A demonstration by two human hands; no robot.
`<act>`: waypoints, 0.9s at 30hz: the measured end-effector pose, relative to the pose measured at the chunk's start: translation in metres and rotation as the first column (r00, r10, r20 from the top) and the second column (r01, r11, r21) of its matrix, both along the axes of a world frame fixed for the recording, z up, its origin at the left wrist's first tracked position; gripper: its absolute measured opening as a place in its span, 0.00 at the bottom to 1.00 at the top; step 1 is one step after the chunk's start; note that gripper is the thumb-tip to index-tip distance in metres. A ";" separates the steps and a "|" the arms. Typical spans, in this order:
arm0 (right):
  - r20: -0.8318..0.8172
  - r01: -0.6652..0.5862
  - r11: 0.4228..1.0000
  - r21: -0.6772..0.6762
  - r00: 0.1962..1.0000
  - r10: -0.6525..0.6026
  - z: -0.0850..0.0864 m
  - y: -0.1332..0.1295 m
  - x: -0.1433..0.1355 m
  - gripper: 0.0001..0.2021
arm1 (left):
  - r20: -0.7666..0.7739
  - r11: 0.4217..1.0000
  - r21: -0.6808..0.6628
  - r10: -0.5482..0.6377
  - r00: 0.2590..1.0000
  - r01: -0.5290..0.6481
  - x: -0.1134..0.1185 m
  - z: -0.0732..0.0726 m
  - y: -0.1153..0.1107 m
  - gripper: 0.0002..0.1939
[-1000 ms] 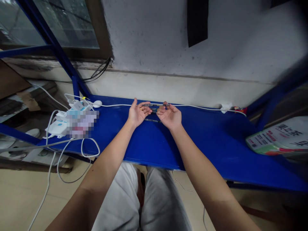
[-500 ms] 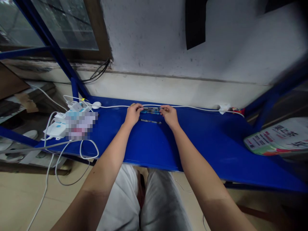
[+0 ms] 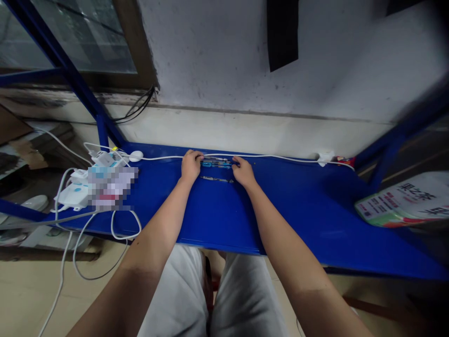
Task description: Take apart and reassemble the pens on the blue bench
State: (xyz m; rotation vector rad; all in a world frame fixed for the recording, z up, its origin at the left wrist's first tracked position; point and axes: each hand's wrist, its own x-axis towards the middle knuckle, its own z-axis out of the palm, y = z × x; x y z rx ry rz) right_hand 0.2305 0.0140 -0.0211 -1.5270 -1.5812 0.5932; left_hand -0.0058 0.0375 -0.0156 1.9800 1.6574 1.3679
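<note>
Several pens (image 3: 216,163), some with blue parts, lie side by side near the back of the blue table (image 3: 224,215). At their left ends is my left hand (image 3: 191,164), its fingers closed around the tips. My right hand (image 3: 242,170) closes on the right ends of the same pens. A single dark pen (image 3: 216,179) rests on the table just in front of the bunch, parallel to it and touched by neither hand.
White power strips (image 3: 75,189) with looping cables stand at the left end. A white cable (image 3: 277,156) runs along the back edge to a white plug (image 3: 326,158). At the right lies a printed package (image 3: 403,199).
The camera view has shifted slightly. The pens have spread a little between my hands, and my right fingers sit slightly lower at their right ends.
</note>
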 end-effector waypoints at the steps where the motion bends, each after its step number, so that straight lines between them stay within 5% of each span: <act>1: 0.054 -0.010 1.000 -0.007 0.998 0.010 0.001 -0.001 -0.001 0.25 | -0.009 1.000 0.000 -0.003 1.000 0.003 0.000 0.000 0.001 0.10; 10: 0.280 -0.048 0.998 -0.046 0.958 0.059 0.003 -0.007 -0.007 0.28 | -0.069 0.997 -0.077 -0.028 0.997 0.022 0.002 -0.005 0.004 0.12; 20: 0.331 -0.068 0.998 0.019 0.942 0.058 0.000 -0.008 -0.008 0.24 | -0.118 0.995 -0.056 -0.092 0.989 0.086 0.004 -0.004 0.004 0.22; 27: 0.345 -0.081 0.996 0.029 0.936 0.066 -0.001 -0.009 -0.007 0.25 | -0.164 0.995 -0.067 -0.078 0.983 0.068 0.005 -0.008 0.002 0.17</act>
